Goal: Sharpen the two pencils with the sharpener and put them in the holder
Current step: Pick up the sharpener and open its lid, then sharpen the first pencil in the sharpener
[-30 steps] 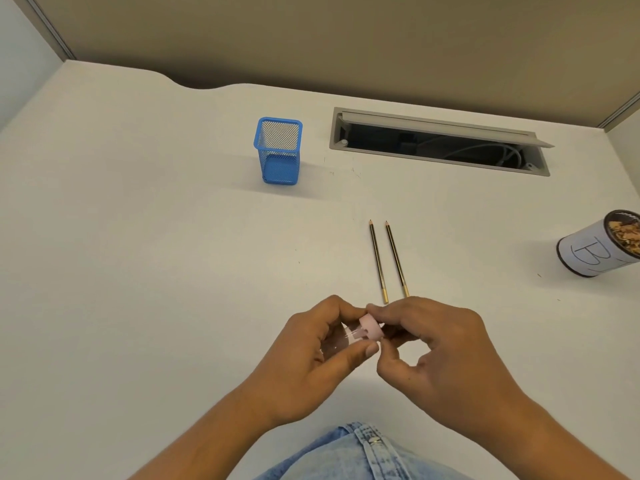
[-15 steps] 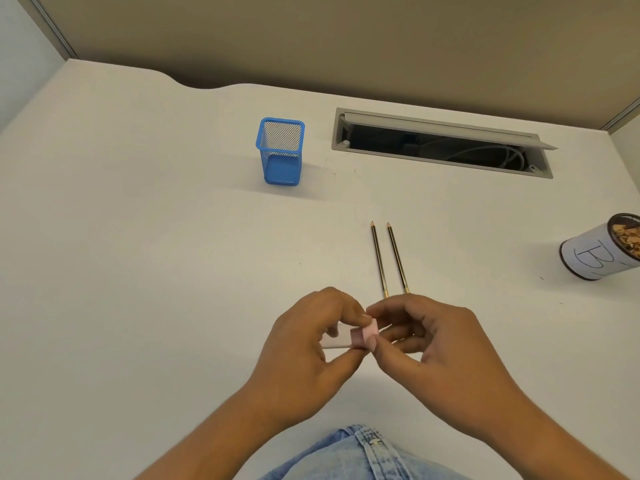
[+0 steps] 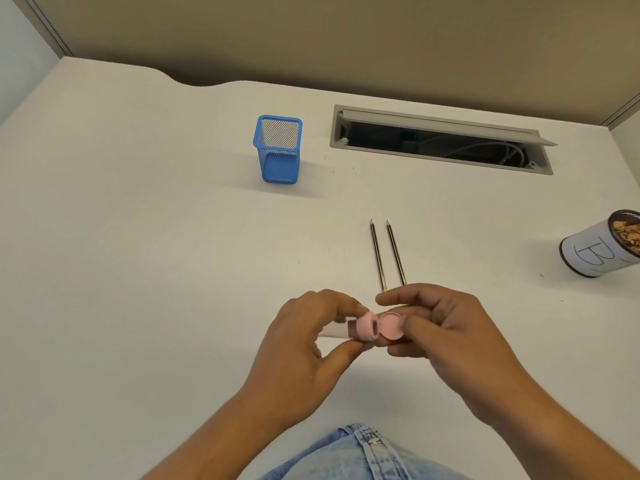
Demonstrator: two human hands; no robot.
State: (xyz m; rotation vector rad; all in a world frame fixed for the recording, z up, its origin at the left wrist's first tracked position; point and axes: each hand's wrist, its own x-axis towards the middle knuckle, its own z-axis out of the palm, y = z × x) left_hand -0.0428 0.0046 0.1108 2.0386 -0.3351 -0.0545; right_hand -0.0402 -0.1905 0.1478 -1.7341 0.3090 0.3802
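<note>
A pink sharpener (image 3: 367, 328) with a clear barrel sits between both hands near the front of the white desk. My left hand (image 3: 308, 348) grips its body. My right hand (image 3: 446, 337) pinches its round pink lid (image 3: 391, 327), which is flipped open beside the body. Two dark pencils (image 3: 378, 254) (image 3: 396, 252) lie side by side just beyond my hands, tips pointing away; their near ends are hidden by my right fingers. The blue mesh holder (image 3: 278, 148) stands upright and empty at the back left of centre.
A white can marked "B" (image 3: 595, 252), holding shavings, lies tilted at the right edge. An open cable slot (image 3: 440, 138) with wires runs along the back of the desk (image 3: 138, 254). Denim-clad legs show at the bottom.
The sharpener's pink lid has swung open between my fingers. Both hands stayed in about the same place; the pencils and holder have not moved.
</note>
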